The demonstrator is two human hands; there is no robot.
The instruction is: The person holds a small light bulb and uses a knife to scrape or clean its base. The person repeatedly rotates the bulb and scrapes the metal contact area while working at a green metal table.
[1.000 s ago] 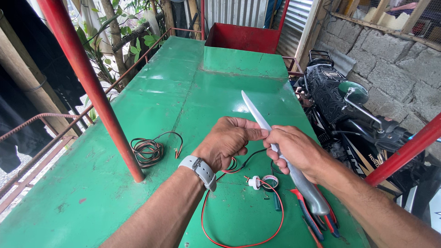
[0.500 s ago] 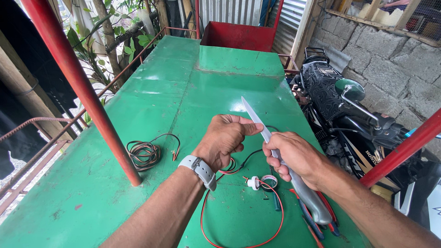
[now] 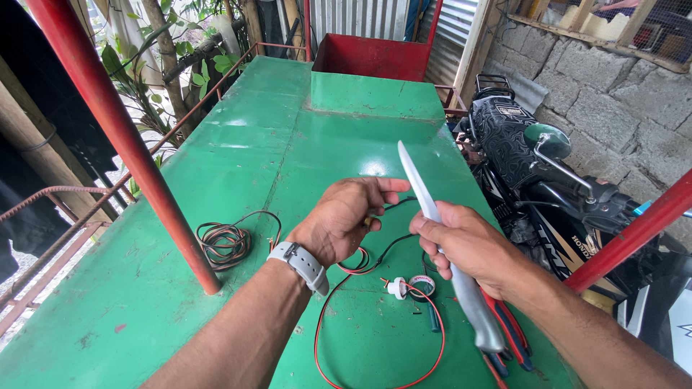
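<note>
Since earlier, right hand point(image 3: 468, 245) has lifted the long grey-handled steel knife point(image 3: 440, 238) higher, fist gripping mid-length; left hand point(image 3: 346, 220) pinches thin, limp black wire point(image 3: 393, 205) above green metal table point(image 3: 238, 158); grip handle.

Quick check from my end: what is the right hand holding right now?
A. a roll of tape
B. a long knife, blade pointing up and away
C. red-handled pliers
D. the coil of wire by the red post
B: the right hand is wrapped around a long knife, its pale blade rising past the left hand, which pinches a thin wire.
</note>
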